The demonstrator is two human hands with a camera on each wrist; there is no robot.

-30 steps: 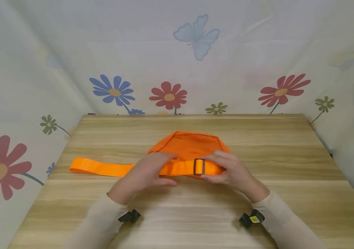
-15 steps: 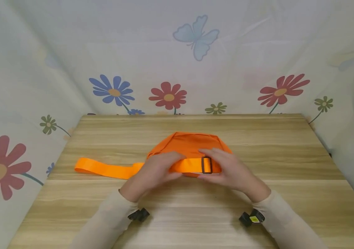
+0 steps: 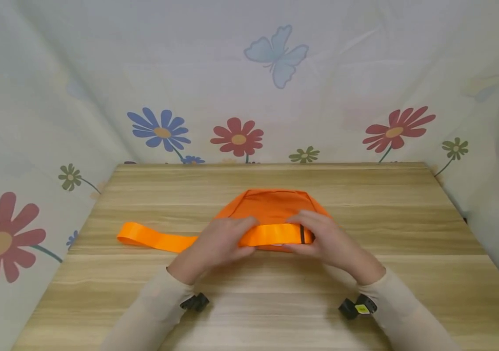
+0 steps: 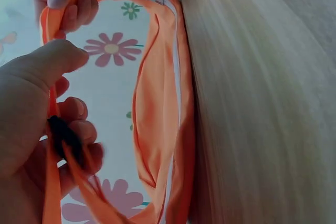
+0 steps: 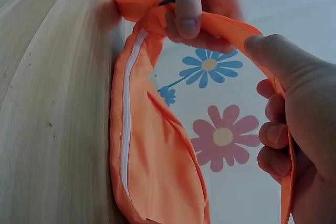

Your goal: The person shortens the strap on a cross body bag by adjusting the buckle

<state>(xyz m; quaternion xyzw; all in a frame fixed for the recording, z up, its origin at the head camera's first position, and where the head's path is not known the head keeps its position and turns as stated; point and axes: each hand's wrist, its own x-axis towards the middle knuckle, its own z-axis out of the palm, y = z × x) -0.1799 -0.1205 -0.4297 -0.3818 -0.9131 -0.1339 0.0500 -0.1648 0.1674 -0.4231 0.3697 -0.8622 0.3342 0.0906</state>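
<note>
An orange waist bag with a white zip stands on the wooden table. Its bright orange strap is stretched between both hands in front of the bag. On the left, my left hand grips the strap, and a black buckle lies among its curled fingers. My right hand pinches the strap at the right, thumb on one face and fingers behind. Beside those fingers the dark strap slider partly shows. A loose strap loop trails left along the table.
The wooden table reaches back to a pale cloth backdrop printed with flowers and a butterfly. Black wrist cameras sit on both sleeves.
The strap has slid rightward: its slider has moved into the right fingers, and the loose loop at the left has drawn in. My left hand has shifted slightly right and closed more on the strap.
</note>
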